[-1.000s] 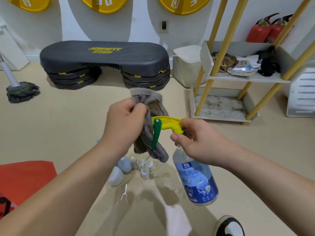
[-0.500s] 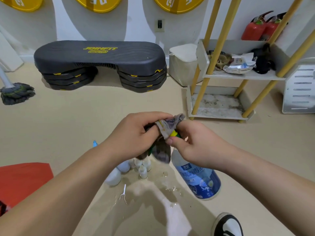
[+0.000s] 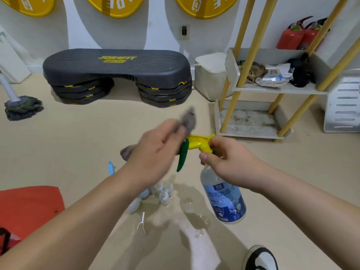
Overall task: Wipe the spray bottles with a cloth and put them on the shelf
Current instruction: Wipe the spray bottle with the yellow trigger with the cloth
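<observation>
Step platform [image 3: 116, 69]: there it is, yellow "JOINFIT" across the top, with a smaller boxed word beneath that looks like "PRO".
Spray bottle [image 3: 224, 201]: white on the blue label, "酒精消毒液"; the small logo above and the fine print below are too small to read.
Yellow wall discs [image 3: 115, 6]: only cut-off letters, "DE" on the middle one and "E" on the right one.

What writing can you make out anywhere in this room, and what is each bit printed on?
"JOINFIT": on the black step platform; the smaller word beneath it is blurred.
"酒精消毒液": on the spray bottle, blue label; its small print is too small to read.
"DE": on a yellow wall disc, cut off by the frame.
White packet: print too blurred to read.
</observation>
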A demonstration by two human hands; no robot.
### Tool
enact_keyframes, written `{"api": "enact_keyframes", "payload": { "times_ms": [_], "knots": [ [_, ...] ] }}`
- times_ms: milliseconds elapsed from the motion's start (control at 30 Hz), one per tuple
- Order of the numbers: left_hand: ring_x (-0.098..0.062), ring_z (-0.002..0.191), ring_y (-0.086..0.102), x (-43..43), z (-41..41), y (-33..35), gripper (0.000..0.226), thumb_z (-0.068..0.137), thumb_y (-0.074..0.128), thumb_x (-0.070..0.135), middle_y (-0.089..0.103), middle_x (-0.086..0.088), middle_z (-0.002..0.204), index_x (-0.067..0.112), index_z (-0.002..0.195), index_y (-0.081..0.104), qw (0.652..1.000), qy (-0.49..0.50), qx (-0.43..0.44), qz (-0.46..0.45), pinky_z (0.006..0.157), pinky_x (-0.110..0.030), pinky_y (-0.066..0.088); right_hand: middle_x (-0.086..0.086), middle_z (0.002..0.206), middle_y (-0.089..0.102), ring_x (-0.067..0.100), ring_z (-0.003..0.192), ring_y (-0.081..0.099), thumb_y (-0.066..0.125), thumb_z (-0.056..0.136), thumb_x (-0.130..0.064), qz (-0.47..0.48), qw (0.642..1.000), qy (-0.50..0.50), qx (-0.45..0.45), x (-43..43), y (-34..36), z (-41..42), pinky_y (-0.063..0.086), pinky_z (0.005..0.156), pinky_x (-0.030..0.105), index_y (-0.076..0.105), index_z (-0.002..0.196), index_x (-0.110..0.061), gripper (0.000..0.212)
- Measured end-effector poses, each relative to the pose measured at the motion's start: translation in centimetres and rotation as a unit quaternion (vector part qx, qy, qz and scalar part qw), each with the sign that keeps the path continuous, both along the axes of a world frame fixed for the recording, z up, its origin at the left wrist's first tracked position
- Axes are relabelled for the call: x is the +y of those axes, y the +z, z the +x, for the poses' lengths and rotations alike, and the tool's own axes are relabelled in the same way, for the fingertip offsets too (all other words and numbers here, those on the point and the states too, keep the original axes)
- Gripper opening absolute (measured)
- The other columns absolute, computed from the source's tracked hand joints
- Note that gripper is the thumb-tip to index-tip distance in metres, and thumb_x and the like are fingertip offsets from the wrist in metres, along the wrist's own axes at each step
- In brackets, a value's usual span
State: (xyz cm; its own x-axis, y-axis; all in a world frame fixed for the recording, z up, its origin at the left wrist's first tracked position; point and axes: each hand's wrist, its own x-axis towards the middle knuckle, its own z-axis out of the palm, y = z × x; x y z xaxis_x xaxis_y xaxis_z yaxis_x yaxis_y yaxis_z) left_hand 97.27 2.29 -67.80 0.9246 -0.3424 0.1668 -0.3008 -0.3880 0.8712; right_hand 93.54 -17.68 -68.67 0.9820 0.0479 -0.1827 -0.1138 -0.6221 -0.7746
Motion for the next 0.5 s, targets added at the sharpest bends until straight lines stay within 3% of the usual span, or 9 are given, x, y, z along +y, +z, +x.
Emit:
{"api": "enact_keyframes", "payload": {
  "times_ms": [67,100,167,267,333,400,467,500],
  "knots": [
    [-0.015,0.102,0.067,-0.2,-0.3,-1.2,0.043,0.101,0.041,0.034,0.067,0.008,0.111,0.031,0.137,0.064,0.98,-0.076,-0.112,0.148,0.087,-0.036,0.053,-0.006,0.093,0.074,0.006,0.085,0.068,0.061,0.1,-0.013,0.005,0.999,0.012,-0.036,0.5,0.0,-0.1,0.05,0.068,0.016,0.064,0.101,-0.024,0.012],
    [-0.02,0.107,0.065,-0.1,0.0,-1.4,0.05,0.098,0.04,0.03,0.066,0.006,0.114,0.032,0.144,0.06,0.963,-0.074,-0.156,0.207,0.089,-0.037,0.052,-0.01,0.095,0.073,0.007,0.089,0.068,0.06,0.098,-0.015,-0.015,0.998,0.022,-0.055,0.6,-0.2,-0.1,0.053,0.075,0.022,0.064,0.108,-0.03,0.018],
    [-0.019,0.104,0.065,0.1,0.3,-0.8,0.049,0.096,0.04,0.029,0.069,0.008,0.108,0.036,0.141,0.061,0.958,-0.057,-0.156,0.235,0.087,-0.038,0.052,-0.008,0.099,0.073,0.019,0.093,0.067,0.058,0.095,-0.021,-0.069,0.993,0.043,-0.086,0.7,-0.4,-0.3,0.056,0.082,0.042,0.062,0.115,-0.03,0.022],
    [-0.013,0.073,0.061,-0.3,0.2,-0.6,0.025,0.107,0.047,0.03,0.064,0.007,0.074,0.023,0.095,0.067,0.987,-0.055,-0.088,0.12,0.069,-0.039,0.05,-0.003,0.088,0.067,0.027,0.085,0.061,0.061,0.097,-0.024,-0.085,0.987,0.078,-0.115,0.1,-0.4,-0.3,0.053,0.077,0.051,0.057,0.102,-0.026,0.007],
    [-0.007,0.063,0.056,-0.3,0.5,-0.4,0.039,0.11,0.049,0.034,0.061,0.009,0.064,0.016,0.078,0.061,0.999,-0.004,-0.007,0.042,0.063,-0.032,0.046,0.001,0.084,0.061,0.029,0.08,0.056,0.059,0.099,-0.027,-0.091,0.982,0.098,-0.131,-0.2,-0.1,-0.3,0.05,0.075,0.052,0.054,0.097,-0.023,0.007],
    [-0.013,0.073,0.07,0.0,1.1,-0.3,0.044,0.11,0.049,0.038,0.076,0.006,0.075,0.011,0.082,0.069,0.995,0.068,0.071,-0.031,0.074,-0.026,0.055,0.002,0.087,0.062,0.03,0.081,0.056,0.057,0.099,-0.027,-0.085,0.981,0.093,-0.149,-0.6,-0.1,-0.2,0.05,0.076,0.052,0.056,0.099,-0.018,0.009],
    [-0.032,0.093,0.075,0.6,1.8,-0.5,0.051,0.109,0.048,0.045,0.079,-0.012,0.094,0.001,0.096,0.07,0.978,0.131,0.132,-0.09,0.094,-0.041,0.058,0.002,0.09,0.063,0.031,0.084,0.057,0.056,0.099,-0.025,-0.077,0.982,0.079,-0.154,-0.9,-0.2,-0.1,0.051,0.079,0.051,0.058,0.101,-0.018,0.007],
    [-0.032,0.095,0.075,0.8,2.1,-0.2,0.052,0.109,0.048,0.047,0.079,-0.013,0.096,0.001,0.098,0.07,0.97,0.155,0.148,-0.113,0.094,-0.043,0.059,0.002,0.091,0.063,0.03,0.085,0.057,0.055,0.099,-0.025,-0.075,0.982,0.078,-0.155,-0.9,-0.1,-0.1,0.05,0.08,0.051,0.058,0.102,-0.018,0.009]
  ]
}}
